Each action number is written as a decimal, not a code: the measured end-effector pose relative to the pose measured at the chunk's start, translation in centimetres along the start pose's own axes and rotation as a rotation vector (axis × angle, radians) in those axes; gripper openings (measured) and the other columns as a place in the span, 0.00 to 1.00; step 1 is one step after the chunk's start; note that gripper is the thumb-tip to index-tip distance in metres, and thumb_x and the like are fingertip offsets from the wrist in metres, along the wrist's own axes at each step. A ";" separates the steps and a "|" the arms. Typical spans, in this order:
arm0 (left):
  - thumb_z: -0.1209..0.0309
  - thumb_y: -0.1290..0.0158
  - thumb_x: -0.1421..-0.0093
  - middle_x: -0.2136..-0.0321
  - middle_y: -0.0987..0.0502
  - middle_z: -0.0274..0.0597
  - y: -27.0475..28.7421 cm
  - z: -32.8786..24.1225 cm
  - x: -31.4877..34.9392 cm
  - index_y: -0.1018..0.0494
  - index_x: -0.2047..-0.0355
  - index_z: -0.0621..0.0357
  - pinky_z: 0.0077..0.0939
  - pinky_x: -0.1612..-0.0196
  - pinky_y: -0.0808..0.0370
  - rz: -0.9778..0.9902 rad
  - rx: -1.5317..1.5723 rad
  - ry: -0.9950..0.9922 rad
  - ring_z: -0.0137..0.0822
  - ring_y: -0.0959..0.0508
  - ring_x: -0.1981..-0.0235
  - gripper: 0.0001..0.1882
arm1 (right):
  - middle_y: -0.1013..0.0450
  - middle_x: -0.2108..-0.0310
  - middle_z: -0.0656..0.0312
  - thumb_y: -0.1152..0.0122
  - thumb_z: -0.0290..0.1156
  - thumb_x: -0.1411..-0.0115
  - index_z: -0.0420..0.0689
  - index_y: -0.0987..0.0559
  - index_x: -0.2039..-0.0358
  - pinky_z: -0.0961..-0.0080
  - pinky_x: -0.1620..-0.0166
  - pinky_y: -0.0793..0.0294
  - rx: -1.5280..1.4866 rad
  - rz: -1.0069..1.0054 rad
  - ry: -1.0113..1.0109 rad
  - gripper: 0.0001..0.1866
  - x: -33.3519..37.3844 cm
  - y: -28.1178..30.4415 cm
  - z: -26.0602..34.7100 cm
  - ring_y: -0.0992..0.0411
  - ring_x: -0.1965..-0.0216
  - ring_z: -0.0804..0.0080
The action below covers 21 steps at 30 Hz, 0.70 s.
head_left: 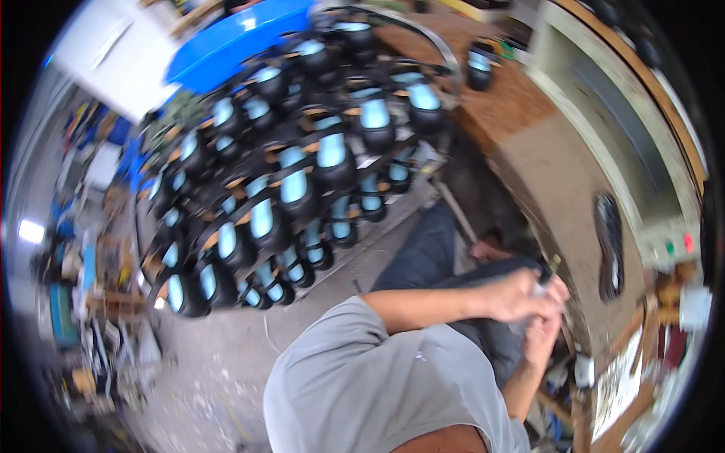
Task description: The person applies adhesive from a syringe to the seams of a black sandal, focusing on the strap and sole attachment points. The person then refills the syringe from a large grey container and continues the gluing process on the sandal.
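Both hands are together above my lap, beside the edge of the workbench [551,162]. My left hand [515,296] is closed, its fingers curled against the other hand. My right hand [542,332] is closed just below and to the right. Between them shows a small object [544,276] with a dark upper part, a pale section and what looks like a brassy tip. Fingers cover most of it and blur smears the rest, so its kind is unclear. A dark shoe sole [609,245] lies on the bench to the right of my hands.
A rack [411,177] of several black shoes with light blue insoles stands to the left. One black shoe [479,68] sits on the bench's far end. Behind the bench is a pale machine [604,98] with a red button. A blue basin [234,41] lies beyond the rack.
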State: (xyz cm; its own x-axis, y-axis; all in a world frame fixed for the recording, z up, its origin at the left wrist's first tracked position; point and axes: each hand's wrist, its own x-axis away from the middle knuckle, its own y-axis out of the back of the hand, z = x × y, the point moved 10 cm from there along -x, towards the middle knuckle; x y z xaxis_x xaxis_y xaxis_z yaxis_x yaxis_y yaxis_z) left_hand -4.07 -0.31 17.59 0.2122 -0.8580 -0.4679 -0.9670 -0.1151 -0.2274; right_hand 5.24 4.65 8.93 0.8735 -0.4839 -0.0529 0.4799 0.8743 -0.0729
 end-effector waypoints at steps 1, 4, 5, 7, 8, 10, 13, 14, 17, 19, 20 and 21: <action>0.68 0.50 0.41 0.61 0.26 0.45 0.0 0.0 1.0 0.29 0.57 0.64 0.31 0.51 0.33 -0.077 -0.142 -0.064 0.36 0.27 0.57 0.14 | 0.33 0.53 0.59 0.43 0.52 0.43 0.38 0.32 0.51 0.77 0.56 0.32 0.153 0.013 -0.025 0.30 -0.5 -0.1 0.1 0.33 0.56 0.75; 0.57 0.54 0.37 0.65 0.27 0.43 1.8 -1.0 2.3 0.39 0.47 0.67 0.28 0.53 0.31 -0.302 0.244 0.024 0.36 0.27 0.58 0.26 | 0.34 0.81 0.66 0.44 0.46 0.41 0.38 0.32 0.57 0.82 0.83 0.41 -0.313 0.145 0.001 0.24 -1.1 -4.4 1.7 0.38 0.85 0.79; 0.57 0.55 0.36 0.66 0.27 0.42 2.2 -1.5 2.3 0.37 0.49 0.68 0.26 0.54 0.30 -0.369 0.493 0.011 0.35 0.26 0.59 0.25 | 0.35 0.84 0.65 0.46 0.46 0.40 0.37 0.32 0.57 0.82 0.85 0.43 -0.373 0.224 -0.037 0.23 -1.0 -5.5 1.6 0.41 0.89 0.78; 0.57 0.57 0.35 0.68 0.26 0.42 3.0 -2.0 2.8 0.32 0.53 0.69 0.25 0.58 0.28 -0.197 0.537 0.004 0.33 0.24 0.63 0.24 | 0.36 0.87 0.63 0.51 0.46 0.38 0.37 0.32 0.59 0.82 0.87 0.45 -0.563 0.377 -0.033 0.22 -0.5 -8.7 2.2 0.43 0.92 0.75; 0.58 0.54 0.37 0.68 0.24 0.44 3.1 -2.3 3.1 0.27 0.61 0.69 0.23 0.62 0.26 -0.223 0.538 0.113 0.33 0.23 0.67 0.22 | 0.37 0.88 0.62 0.53 0.47 0.37 0.37 0.32 0.59 0.82 0.88 0.46 -0.649 0.439 -0.032 0.22 -0.2 -9.7 2.8 0.44 0.93 0.74; 0.59 0.52 0.38 0.71 0.23 0.42 2.9 -2.9 3.6 0.26 0.67 0.68 0.21 0.66 0.26 -0.152 0.454 0.135 0.31 0.22 0.71 0.20 | 0.38 0.88 0.63 0.58 0.47 0.36 0.37 0.32 0.59 0.82 0.89 0.48 -0.834 0.486 -0.193 0.22 0.4 -10.8 1.8 0.44 0.93 0.74; 0.68 0.50 0.39 0.76 0.22 0.41 3.9 -3.6 3.0 0.24 0.73 0.67 0.21 0.67 0.26 -0.191 0.226 0.151 0.29 0.22 0.73 0.13 | 0.39 0.88 0.63 0.60 0.46 0.35 0.36 0.33 0.59 0.82 0.90 0.48 -0.787 0.345 -0.257 0.22 0.2 -9.1 0.4 0.44 0.93 0.76; 0.71 0.51 0.40 0.76 0.22 0.41 4.0 -2.5 2.3 0.24 0.73 0.67 0.22 0.66 0.26 -0.203 0.153 0.136 0.29 0.22 0.72 0.11 | 0.38 0.88 0.65 0.56 0.46 0.37 0.36 0.32 0.60 0.84 0.90 0.48 -0.533 0.092 -0.179 0.21 -0.1 -7.0 1.1 0.44 0.92 0.78; 0.75 0.52 0.40 0.73 0.23 0.45 5.3 0.6 2.0 0.25 0.72 0.68 0.26 0.64 0.26 -0.338 0.072 0.257 0.33 0.23 0.70 0.09 | 0.35 0.79 0.70 0.49 0.32 0.37 0.41 0.28 0.63 0.88 0.81 0.41 -0.209 -0.012 -0.240 0.08 -1.0 -5.2 0.7 0.39 0.81 0.85; 0.74 0.54 0.39 0.73 0.23 0.49 4.5 3.6 1.1 0.26 0.71 0.68 0.30 0.63 0.25 -0.365 0.161 0.287 0.38 0.23 0.70 0.09 | 0.34 0.74 0.71 0.48 0.31 0.37 0.39 0.27 0.60 0.83 0.71 0.35 -0.055 -0.097 -0.234 0.10 -0.7 -3.5 1.0 0.38 0.73 0.84; 0.73 0.54 0.39 0.71 0.23 0.50 3.8 5.2 0.6 0.27 0.70 0.68 0.31 0.64 0.25 -0.362 0.213 0.336 0.39 0.23 0.70 0.10 | 0.29 0.73 0.64 0.46 0.34 0.38 0.40 0.28 0.55 0.77 0.69 0.30 0.228 -0.175 -0.068 0.14 -0.9 -1.9 2.5 0.31 0.72 0.76; 0.74 0.53 0.39 0.70 0.23 0.46 3.6 6.8 -0.1 0.26 0.70 0.67 0.26 0.64 0.26 -0.321 0.238 0.368 0.35 0.23 0.68 0.09 | 0.25 0.69 0.52 0.44 0.37 0.40 0.41 0.30 0.51 0.70 0.66 0.28 0.369 -0.252 -0.023 0.19 -0.8 -0.5 2.5 0.25 0.70 0.62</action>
State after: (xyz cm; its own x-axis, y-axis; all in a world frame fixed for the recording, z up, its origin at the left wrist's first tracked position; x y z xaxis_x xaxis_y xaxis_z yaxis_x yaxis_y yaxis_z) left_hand -6.57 2.72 11.01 0.3869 -0.9218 -0.0229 -0.7940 -0.3204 -0.5166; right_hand 4.52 4.66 11.52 0.7250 -0.6864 -0.0563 0.6714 0.6862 0.2797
